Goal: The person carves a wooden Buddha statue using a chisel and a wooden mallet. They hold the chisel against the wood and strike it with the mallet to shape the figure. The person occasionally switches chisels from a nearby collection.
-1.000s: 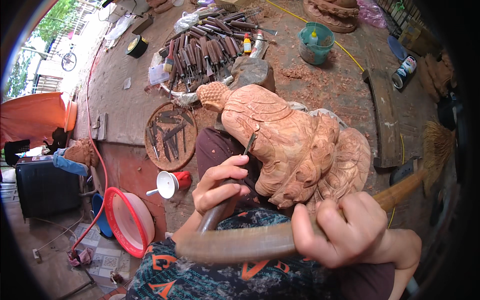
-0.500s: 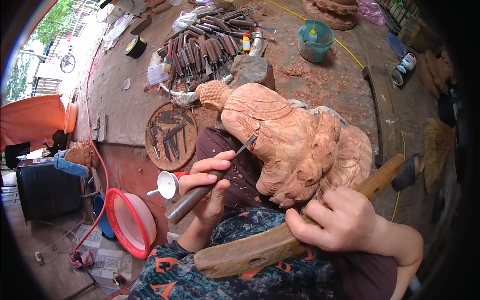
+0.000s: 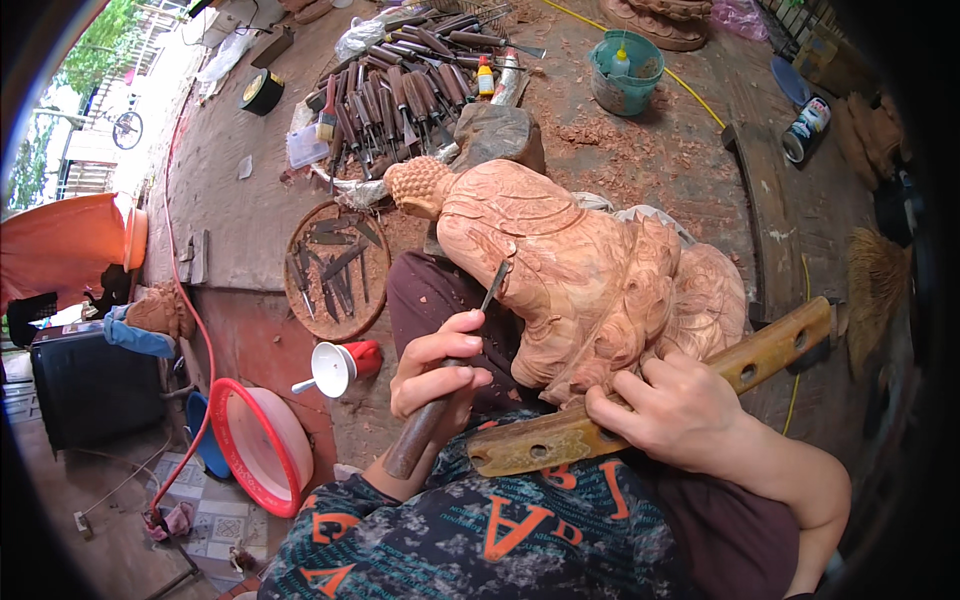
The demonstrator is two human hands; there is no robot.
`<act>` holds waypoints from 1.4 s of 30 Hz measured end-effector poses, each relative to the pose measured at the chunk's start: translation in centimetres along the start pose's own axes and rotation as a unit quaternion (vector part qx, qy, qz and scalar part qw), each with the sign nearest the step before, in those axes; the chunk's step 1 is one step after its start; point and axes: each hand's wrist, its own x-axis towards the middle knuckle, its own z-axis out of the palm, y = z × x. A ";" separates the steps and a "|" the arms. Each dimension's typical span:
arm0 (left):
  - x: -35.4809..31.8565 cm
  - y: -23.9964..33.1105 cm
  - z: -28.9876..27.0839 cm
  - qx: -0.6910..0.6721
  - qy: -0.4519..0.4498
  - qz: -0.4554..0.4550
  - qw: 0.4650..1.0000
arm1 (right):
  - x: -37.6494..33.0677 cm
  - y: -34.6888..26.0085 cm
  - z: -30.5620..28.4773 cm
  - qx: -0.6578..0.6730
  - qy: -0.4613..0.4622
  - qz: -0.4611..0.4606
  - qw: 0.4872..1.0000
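Note:
A carved wooden statue with a knobbly head lies on its side across my lap, its head end on a block. My left hand is closed round the handle of a wood chisel. The chisel's blade tip touches the statue's side, where a small shaving curls up. My right hand is closed round a long wooden bar with holes. That bar lies slantwise in front of my body, just below the statue's base.
Many chisels lie heaped beyond the statue. A round tray with loose blades is at the left. A red-and-white cup-shaped thing, a pink basin, a green bucket and a spray can stand around.
The wooden bar has shifted right and turned, showing its holes. My left hand has moved slightly right and down, with the chisel more upright. A shaving has lifted at its tip.

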 end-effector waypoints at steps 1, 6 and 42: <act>-0.1 0.1 0.6 -0.051 0.079 -0.044 0.995 | 0.0 0.0 -0.1 0.005 -0.004 0.002 1.000; 1.3 0.6 0.4 -0.120 0.244 -0.106 0.957 | 0.3 0.0 -0.1 0.029 -0.024 0.014 0.999; 2.2 0.9 0.0 0.019 -0.041 0.026 0.999 | 0.6 0.1 -0.6 0.070 -0.055 0.018 0.996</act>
